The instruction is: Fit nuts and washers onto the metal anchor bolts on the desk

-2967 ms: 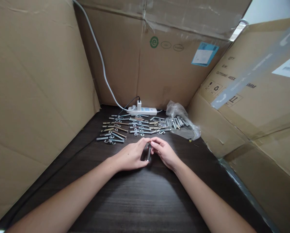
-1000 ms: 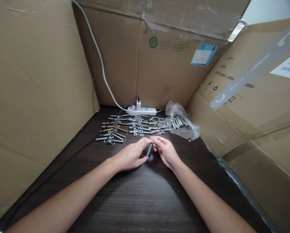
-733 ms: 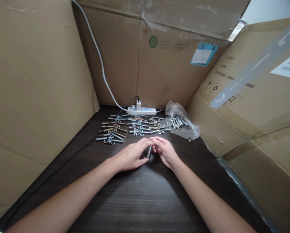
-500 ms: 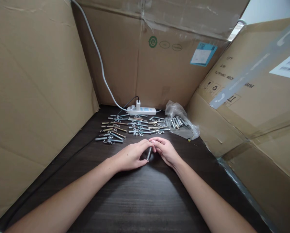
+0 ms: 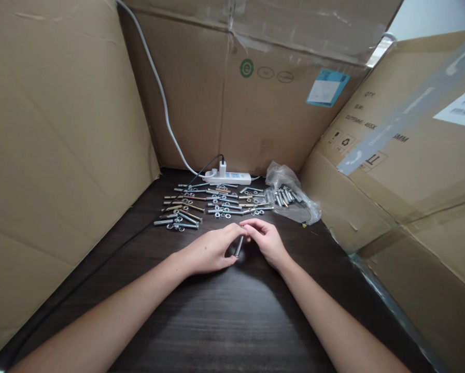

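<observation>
My left hand [image 5: 212, 250] grips a silver metal bolt [image 5: 239, 246] over the dark table, with the thumb at its near end and the fingers at its far end. The bolt slants, its far end pointing away from me. At that far end, the fingertips of my right hand [image 5: 266, 241] are closed in a pinch and touch the left fingers. Whether they also pinch a small part there is hidden. Beyond the hands lie loose bolts and sleeves [image 5: 175, 223] in rows, with nuts and washers [image 5: 221, 214] among them.
A clear plastic bag [image 5: 312, 210] with several metal sleeves [image 5: 284, 197] lies at the back right. Behind the rows sits a white power strip [image 5: 232, 178] with a plugged-in charger. A black cable [image 5: 111, 249] crosses the left side. Cardboard walls [image 5: 189, 103] enclose the table.
My right fingers have shifted slightly around the bolt's far end. The left hand and the bolt stay almost where they were, and the view has moved a little.
</observation>
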The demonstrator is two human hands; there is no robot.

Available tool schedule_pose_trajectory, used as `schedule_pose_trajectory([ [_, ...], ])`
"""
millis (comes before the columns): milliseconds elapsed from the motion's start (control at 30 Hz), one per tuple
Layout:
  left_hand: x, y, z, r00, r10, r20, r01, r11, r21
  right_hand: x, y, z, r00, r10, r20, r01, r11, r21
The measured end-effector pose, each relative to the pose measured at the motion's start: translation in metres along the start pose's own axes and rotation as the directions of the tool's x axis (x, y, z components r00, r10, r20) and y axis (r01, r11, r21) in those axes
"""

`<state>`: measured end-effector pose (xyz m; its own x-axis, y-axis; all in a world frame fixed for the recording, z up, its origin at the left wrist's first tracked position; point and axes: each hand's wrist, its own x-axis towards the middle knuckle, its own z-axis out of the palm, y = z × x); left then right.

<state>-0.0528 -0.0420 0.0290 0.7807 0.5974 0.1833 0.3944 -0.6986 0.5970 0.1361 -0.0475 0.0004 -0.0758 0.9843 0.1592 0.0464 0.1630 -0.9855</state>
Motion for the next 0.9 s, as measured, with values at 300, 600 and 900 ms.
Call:
schedule_pose_trajectory([
  [300,0.000,0.001,-0.001,0.999,0.045,-0.023,-0.046,0.999,-0.004,0.001,-0.003,-0.010,0.973,0.127,0.193,-0.169,0.960,0.222],
  [600,0.000,0.000,-0.002,0.999,0.044,-0.016,-0.044,0.999,-0.016,0.003,0.005,-0.010,0.977,0.133,0.167,-0.174,0.949,0.263],
  [900,0.000,0.000,-0.002,0.999,0.032,-0.027,-0.032,0.999,0.010,0.004,-0.001,-0.006,0.987,0.155,0.040,-0.160,0.929,0.335],
])
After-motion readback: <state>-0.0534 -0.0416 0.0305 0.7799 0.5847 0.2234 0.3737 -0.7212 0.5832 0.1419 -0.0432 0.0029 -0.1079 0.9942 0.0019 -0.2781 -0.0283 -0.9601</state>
